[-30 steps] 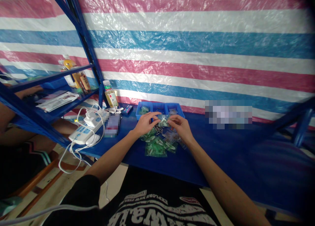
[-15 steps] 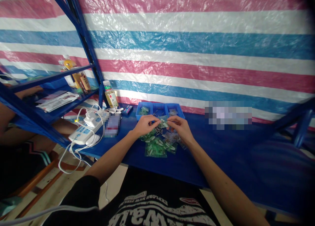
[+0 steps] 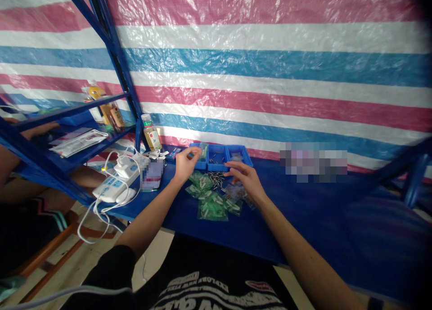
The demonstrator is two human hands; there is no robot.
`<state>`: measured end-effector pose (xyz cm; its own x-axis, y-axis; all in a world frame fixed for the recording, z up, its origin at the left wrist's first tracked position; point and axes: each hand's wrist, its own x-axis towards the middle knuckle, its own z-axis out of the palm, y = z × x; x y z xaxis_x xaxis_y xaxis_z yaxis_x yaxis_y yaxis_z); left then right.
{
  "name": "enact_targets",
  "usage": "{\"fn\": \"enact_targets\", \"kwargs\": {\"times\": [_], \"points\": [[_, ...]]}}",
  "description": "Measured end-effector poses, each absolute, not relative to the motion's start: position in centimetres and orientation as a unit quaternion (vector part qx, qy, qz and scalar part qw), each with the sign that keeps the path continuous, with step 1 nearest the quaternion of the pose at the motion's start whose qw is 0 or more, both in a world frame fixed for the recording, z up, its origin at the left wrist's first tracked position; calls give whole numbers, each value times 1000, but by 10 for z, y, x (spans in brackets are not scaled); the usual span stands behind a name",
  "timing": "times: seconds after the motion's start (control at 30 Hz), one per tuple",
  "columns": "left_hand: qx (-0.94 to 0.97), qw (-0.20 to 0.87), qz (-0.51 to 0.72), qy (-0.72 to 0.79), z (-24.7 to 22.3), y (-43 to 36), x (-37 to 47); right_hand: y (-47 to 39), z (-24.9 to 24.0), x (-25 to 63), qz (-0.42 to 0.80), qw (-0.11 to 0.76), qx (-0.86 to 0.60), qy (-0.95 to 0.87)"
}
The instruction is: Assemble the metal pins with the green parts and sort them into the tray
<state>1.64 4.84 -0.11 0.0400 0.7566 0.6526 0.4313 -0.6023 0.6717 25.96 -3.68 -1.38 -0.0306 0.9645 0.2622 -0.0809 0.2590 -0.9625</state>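
My left hand (image 3: pixel 186 164) is at the left compartment of a blue divided bin (image 3: pixel 216 166), its thumb and fingers pinched on a small clear greenish plastic bag (image 3: pixel 204 150). My right hand (image 3: pixel 245 176) hovers in front of the right compartment, fingers apart, and nothing shows in it. Between the hands lies a loose pile of small metal pins (image 3: pixel 218 180). Nearer my body are several green plastic bags (image 3: pixel 213 206) with small pale pieces inside. Clear little bags (image 3: pixel 235 191) lie partly beneath my right hand.
A white power strip (image 3: pixel 116 184) with tangled cables and a blurred phone-like object (image 3: pixel 153 175) sit to the left. A drink bottle (image 3: pixel 151 132) stands by the blue shelf frame (image 3: pixel 130 80). Another person's arm (image 3: pixel 33 132) shows at far left. Blurred items (image 3: pixel 313 161) lie right.
My hands, close together over the pile before, have moved apart. The left went leftward to the left compartment with the small bag; the right now has its fingers spread.
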Motion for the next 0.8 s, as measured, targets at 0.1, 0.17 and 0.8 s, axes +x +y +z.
{"fn": "enact_targets", "kwargs": {"times": [0.1,0.17,0.8], "points": [[732,80,504,451,-4,67,0,-37,-15,260,459,568,-403,-552],[753,23,471,460,-5,73,-7,-37,-15,260,462,567,-403,-551],[894,78,140,419,17,35,-12,-31,-31,261,261,487,-482,-680]]}}
